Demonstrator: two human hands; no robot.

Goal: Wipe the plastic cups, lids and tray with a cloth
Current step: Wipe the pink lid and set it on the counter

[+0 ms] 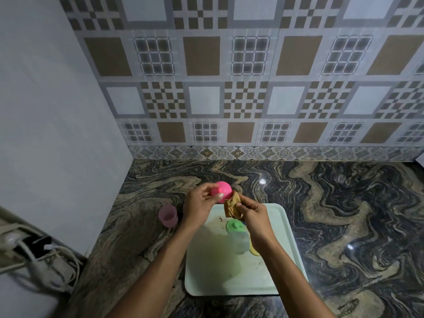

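Above the far end of the tray (206, 271), both forearms reach in from the bottom of my head view and the hands meet over the marble counter (344, 214). The left hand (200, 204) grips a pink lid (221, 190), fingers curled over its near edge and thumb pointing right, with the lid tipped toward the wall. The right hand (252, 214) pinches a bunched brown cloth (231, 206) between thumb and fingers, and the cloth touches the lid's right edge. From my seat I cannot tell how much of the cloth is inside the lid.

On the tray, just below the right hand, lies a green lid (234, 226). Next to it, nearer the camera, stands a clear cup (238, 243). A yellow lid (254, 251) shows partly under the right forearm. A brown stain (221, 219) marks the tray near the cloth. A pink cup (168, 215) stands upright on the counter left of the tray, just beside the left wrist.
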